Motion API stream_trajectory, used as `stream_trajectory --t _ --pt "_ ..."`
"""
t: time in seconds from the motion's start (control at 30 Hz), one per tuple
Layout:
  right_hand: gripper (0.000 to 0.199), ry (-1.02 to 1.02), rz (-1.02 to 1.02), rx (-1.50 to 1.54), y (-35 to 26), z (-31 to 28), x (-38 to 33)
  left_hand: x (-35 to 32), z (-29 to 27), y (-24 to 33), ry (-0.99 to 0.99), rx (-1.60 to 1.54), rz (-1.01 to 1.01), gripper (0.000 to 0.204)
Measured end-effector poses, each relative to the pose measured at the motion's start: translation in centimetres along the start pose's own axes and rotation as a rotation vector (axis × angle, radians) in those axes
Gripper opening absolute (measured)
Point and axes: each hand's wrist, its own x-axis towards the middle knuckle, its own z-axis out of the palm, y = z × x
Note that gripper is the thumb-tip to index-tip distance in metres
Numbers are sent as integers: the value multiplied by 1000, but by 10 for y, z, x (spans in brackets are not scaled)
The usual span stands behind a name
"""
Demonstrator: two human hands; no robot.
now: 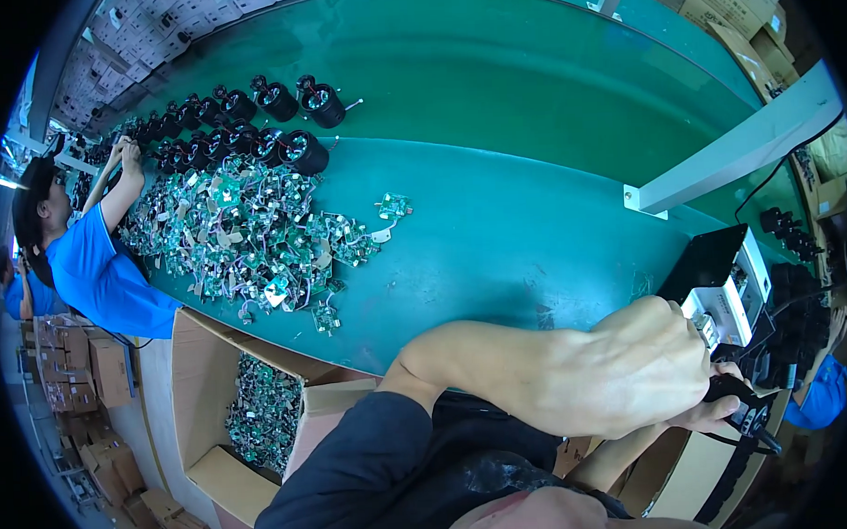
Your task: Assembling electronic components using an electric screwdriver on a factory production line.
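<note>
My left arm reaches across to the right, and my left hand [646, 364] is closed with its knuckles up. Its fingers are hidden beneath it, so what they grip cannot be made out. Just beyond its knuckles stands a white boxy device [728, 300] with a black panel [703, 257] on its side. Lower down and partly covered by the left hand, my right hand [710, 411] is closed around a black plastic part [751, 413] with a dark cord or strap about it.
A large heap of green circuit boards [236, 229] lies on the green bench [460, 254]. Behind it stand rows of black cylindrical units [305, 152]. A cardboard box [204, 403] of boards sits below. A grey post [737, 146] rises at right. A co-worker in blue [111, 271] works at left.
</note>
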Motion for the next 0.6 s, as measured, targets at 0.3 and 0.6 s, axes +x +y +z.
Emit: stream_trajectory --t 0.3,0.6 --pt "53 -47 30 61 4 -10 3 -6 -17 -6 -5 39 45 13" --pt "50 -102 62 46 -7 -5 1 1 -16 -8 -77 9 63 10"
